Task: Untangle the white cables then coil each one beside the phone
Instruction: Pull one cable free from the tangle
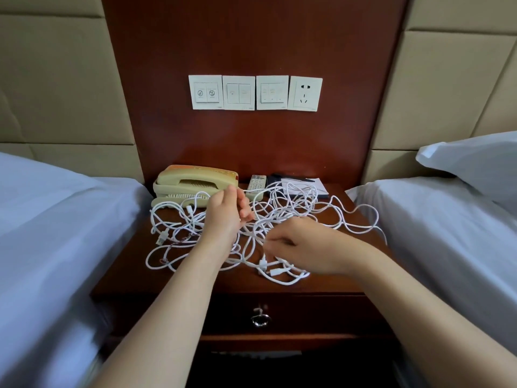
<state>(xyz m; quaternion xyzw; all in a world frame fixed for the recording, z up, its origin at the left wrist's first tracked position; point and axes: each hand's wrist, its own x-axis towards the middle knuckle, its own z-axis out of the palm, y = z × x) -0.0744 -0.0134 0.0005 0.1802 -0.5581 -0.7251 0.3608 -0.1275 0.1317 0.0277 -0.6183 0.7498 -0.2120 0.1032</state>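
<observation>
A dark wooden nightstand with a metal drawer pull stands between a left bed and a right bed, both white-sheeted, with a pillow on the right one. Behind, a reddish wood panel carries three switch plates and a socket, flanked by beige padded wall panels.

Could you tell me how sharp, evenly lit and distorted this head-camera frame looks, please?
Head view: soft, even light with no harsh glare; the white cables are fairly sharp; the left bed sheet smears toward the lower corner; wide-angle bending tilts the padded wall panels.
</observation>
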